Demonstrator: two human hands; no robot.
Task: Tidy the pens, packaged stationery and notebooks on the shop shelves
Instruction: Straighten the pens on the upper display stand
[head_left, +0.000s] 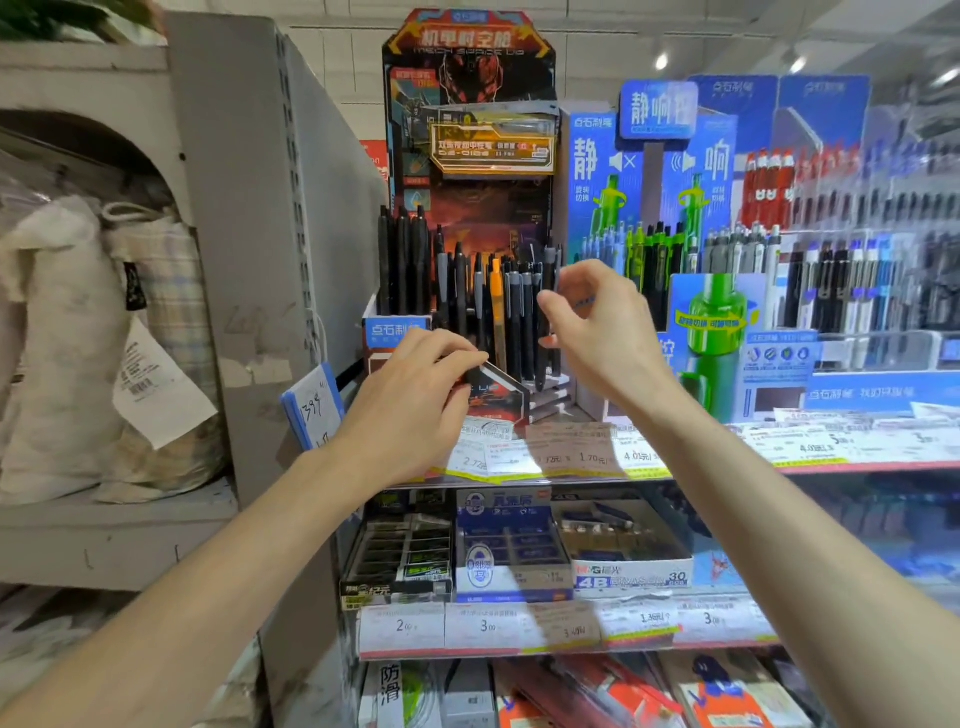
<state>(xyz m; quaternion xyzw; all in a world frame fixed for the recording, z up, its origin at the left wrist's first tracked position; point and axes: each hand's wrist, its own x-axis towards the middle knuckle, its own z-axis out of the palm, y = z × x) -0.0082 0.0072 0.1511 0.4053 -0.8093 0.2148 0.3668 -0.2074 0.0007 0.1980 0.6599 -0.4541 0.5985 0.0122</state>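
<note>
A black and red cardboard pen display stand (500, 401) stands at the left end of the upper shelf, under a tall printed backboard (467, 78). Several black pens (525, 322) and one orange pen (496, 301) stand upright in it. My left hand (410, 400) grips the stand's low front panel, fingers curled over its top edge. My right hand (597, 332) is raised at the right side of the pens, thumb and fingers curved towards the outermost black pens. Whether it pinches a pen does not show.
A blue and green pen display (649, 208) stands right beside the stand, with more pen racks (857, 270) further right. Price labels (571, 457) line the shelf edge. Eraser boxes (511, 551) fill the shelf below. A grey upright panel (249, 208) and cloth bags (78, 338) are at left.
</note>
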